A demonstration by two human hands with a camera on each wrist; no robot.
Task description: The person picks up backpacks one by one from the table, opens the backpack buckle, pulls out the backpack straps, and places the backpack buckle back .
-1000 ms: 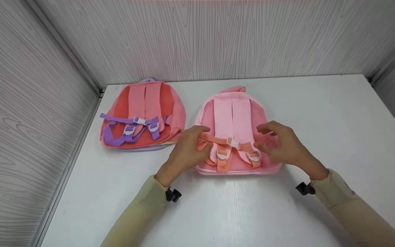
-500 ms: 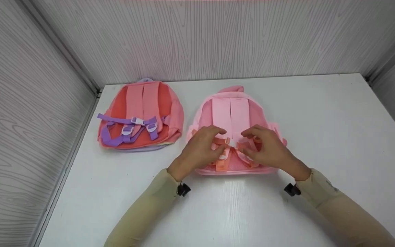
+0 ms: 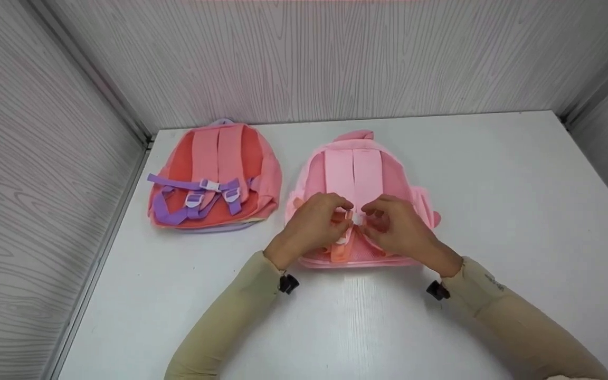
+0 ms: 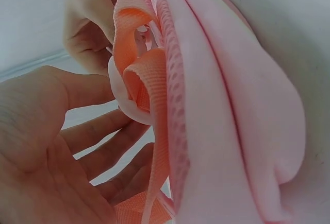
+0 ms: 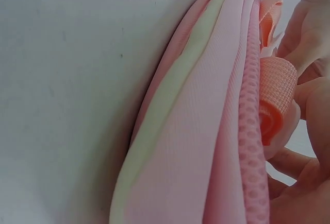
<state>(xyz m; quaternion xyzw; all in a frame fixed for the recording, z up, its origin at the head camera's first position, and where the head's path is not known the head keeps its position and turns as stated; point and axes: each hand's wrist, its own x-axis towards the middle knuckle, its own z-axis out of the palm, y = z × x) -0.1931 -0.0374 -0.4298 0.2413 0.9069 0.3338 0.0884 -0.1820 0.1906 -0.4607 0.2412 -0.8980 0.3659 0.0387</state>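
Observation:
A pink backpack (image 3: 340,171) lies with its shoulder straps up in front of me. Across its lower part runs an orange strap (image 4: 155,90) with a white buckle (image 3: 358,218). My left hand (image 3: 315,227) pinches the buckle's left end between thumb and fingertips. From the other side, the thumb and curled fingers of my right hand (image 3: 400,228) hold the buckle's right end. Both hands partly cover the buckle. In the left wrist view a white plastic strap adjuster (image 4: 117,82) shows near my left thumb. An orange webbing roll (image 5: 277,77) stands out beside my right hand in the right wrist view.
A coral backpack (image 3: 264,174) with purple straps (image 3: 177,215) lies to the left, also straps up. Both bags rest on a white table (image 3: 494,174). Grey wood-grain panels (image 3: 304,58) stand behind the table and at its sides.
Both hands have moved inward from the sides of the pink backpack to its buckle, and their fingers have closed in on it. The backpacks stay in place.

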